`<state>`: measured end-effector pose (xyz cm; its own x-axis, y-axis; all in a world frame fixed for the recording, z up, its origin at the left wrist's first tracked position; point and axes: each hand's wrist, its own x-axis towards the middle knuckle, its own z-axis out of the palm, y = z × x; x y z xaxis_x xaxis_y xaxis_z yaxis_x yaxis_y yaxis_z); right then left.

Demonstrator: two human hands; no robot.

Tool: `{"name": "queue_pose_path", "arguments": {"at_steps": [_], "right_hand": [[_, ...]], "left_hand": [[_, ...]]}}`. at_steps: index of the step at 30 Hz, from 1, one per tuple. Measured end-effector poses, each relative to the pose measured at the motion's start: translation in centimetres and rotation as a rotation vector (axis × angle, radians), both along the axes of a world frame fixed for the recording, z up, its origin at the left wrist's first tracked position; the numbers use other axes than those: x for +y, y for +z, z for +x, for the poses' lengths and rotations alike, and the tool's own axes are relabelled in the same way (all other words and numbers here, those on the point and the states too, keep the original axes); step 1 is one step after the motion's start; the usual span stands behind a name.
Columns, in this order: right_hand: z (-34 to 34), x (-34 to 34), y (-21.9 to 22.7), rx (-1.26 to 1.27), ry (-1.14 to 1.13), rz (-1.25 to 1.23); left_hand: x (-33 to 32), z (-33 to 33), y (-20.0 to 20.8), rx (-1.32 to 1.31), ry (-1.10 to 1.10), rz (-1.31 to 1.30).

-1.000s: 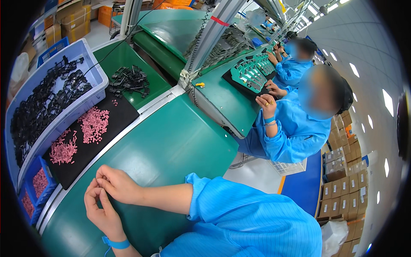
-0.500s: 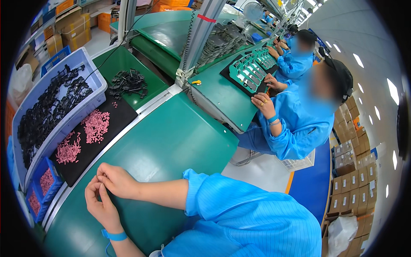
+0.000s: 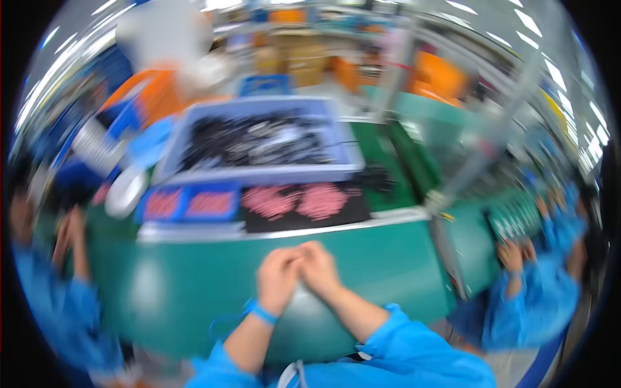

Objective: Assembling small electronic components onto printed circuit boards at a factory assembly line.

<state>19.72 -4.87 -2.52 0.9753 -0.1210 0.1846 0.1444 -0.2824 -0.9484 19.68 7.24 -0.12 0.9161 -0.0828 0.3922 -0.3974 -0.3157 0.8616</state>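
Note:
My left hand and my right hand meet at the fingertips over the green worktop. The fingers of both are bent and pressed together; whatever they hold, if anything, is hidden and blurred. A blue band circles my left wrist. Just beyond my hands, two heaps of small pink pieces, a left heap and a right heap, lie on a black mat.
Behind the mat stands a large pale-blue tub of black parts. Two small blue bins with pink pieces sit left of the mat, loose black parts right. Co-workers' arms, a left sleeve and a right sleeve, flank me.
The view has swung left, so the tub and pink heaps now lie straight ahead and the picture is smeared. My hands stay together over the worktop.

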Motion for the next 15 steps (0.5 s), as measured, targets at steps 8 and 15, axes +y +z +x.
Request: {"name": "queue_pose_path", "arguments": {"at_steps": [8, 15], "right_hand": [[0.8, -2.1, -1.6, -0.028, 0.125, 0.194], [0.2, -1.9, -1.6, 0.015, 0.183, 0.254]], "left_hand": [[-1.1, 0.4, -0.4, -0.032, 0.002, -0.091], [-1.5, -0.3, -1.0, 0.019, 0.080, -0.083]]}}
